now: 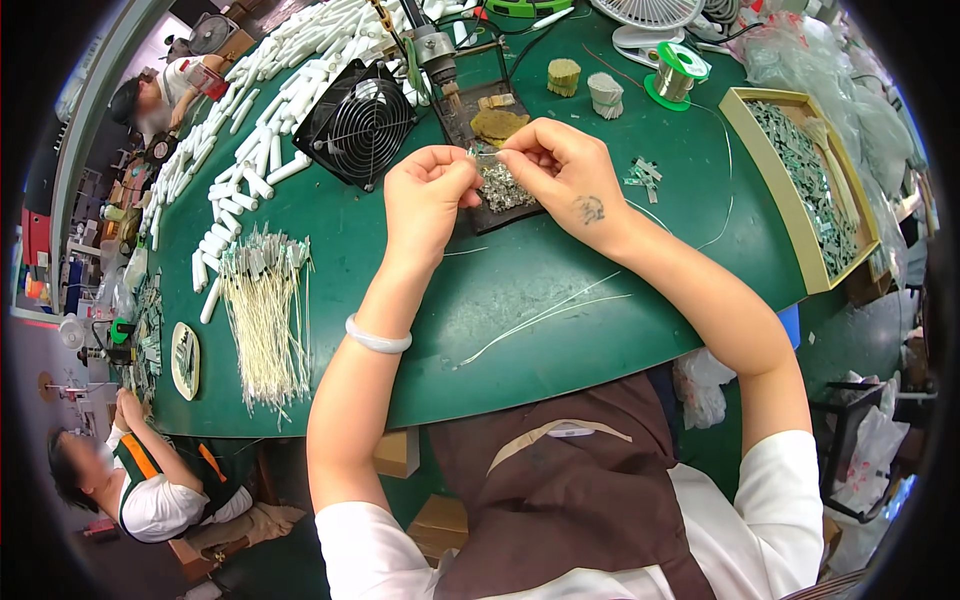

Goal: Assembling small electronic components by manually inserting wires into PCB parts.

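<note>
My left hand [428,195] and my right hand [568,180] are raised over the dark work plate, thumbs and forefingers pinched toward each other. Something thin and small spans the short gap between the fingertips; its kind is too small to tell. Right under them on the plate lies a heap of small silvery metal bits [505,192]. Behind the fingers sits a yellowish-brown sponge [500,125], and a metal fixture [434,55] stands at its back left. A few loose pale wires [545,316] lie on the green table nearer to me.
Left are a black fan [358,128], many white tubes [285,100] and a bundle of wires with small boards [265,320]. Right are a solder spool [677,75], small circuit strips [642,177] and a shallow box [768,198] of strips. Two other people work at far left.
</note>
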{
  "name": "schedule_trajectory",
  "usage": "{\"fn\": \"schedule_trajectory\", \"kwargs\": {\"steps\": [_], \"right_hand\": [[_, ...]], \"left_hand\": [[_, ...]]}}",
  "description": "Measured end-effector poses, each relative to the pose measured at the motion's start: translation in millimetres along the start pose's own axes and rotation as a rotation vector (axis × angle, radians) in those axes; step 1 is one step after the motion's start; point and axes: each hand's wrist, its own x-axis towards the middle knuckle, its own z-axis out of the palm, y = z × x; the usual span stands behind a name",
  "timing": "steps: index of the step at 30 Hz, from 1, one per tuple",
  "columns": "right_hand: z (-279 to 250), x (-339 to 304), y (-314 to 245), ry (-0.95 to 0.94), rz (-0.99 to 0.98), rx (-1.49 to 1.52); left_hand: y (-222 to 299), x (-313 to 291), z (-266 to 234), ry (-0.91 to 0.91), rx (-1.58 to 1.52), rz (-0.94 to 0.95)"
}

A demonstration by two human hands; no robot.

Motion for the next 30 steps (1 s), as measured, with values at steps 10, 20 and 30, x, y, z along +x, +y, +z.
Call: {"fn": "schedule_trajectory", "kwargs": {"steps": [10,20,30], "right_hand": [[1,0,2,0.005,0.002,0.006],[-3,-1,-9,-0.063,0.172,0.121],[9,-24,-12,-0.6,-0.051,-0.362]], "left_hand": [[-2,0,1,0.002,-0.018,-0.008],[-4,0,-12,0.03,-0.008,-0.039],[31,-18,-30,-0.045,0.184,-0.101]]}}
